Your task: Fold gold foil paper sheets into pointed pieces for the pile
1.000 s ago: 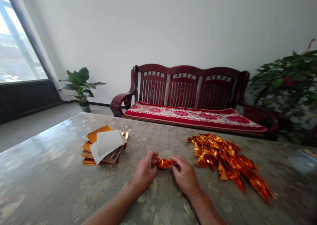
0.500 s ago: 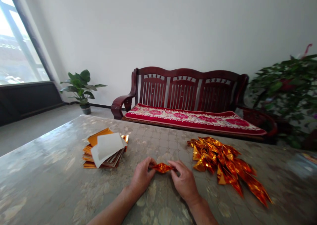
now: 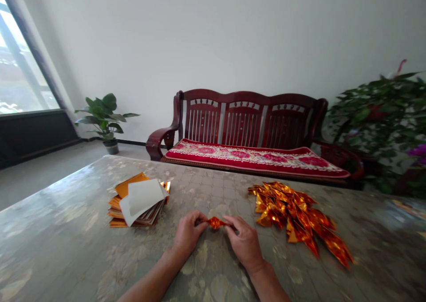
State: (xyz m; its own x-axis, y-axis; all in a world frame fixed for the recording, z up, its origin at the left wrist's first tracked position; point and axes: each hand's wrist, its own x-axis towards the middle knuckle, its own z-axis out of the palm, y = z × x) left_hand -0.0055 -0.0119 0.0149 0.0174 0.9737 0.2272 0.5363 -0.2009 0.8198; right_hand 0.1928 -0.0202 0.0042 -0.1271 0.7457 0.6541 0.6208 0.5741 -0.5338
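Between my two hands is a small folded piece of shiny orange-gold foil paper (image 3: 215,223), rounded in the middle and narrowing to a point at each side. My left hand (image 3: 189,233) pinches its left tip between thumb and fingers. At the other end, my right hand (image 3: 244,240) pinches the right tip. To the right lies a heap of folded foil pieces (image 3: 299,213) in the same colour. On the left sits a fanned stack of foil paper sheets (image 3: 116,222), its top sheets showing a white side (image 3: 144,198).
The table (image 3: 80,249) has a glossy, flower-patterned cover. A clear plastic item (image 3: 404,215) lies at its right. Beyond the table stands a dark red wooden bench (image 3: 246,120) with a red floral cover (image 3: 239,154). Potted plants (image 3: 104,115) flank it.
My hands have drawn slightly apart on the foil piece, and its middle looks rounder and its tips thinner. The whole view has shifted slightly; the stack and heap look unchanged.
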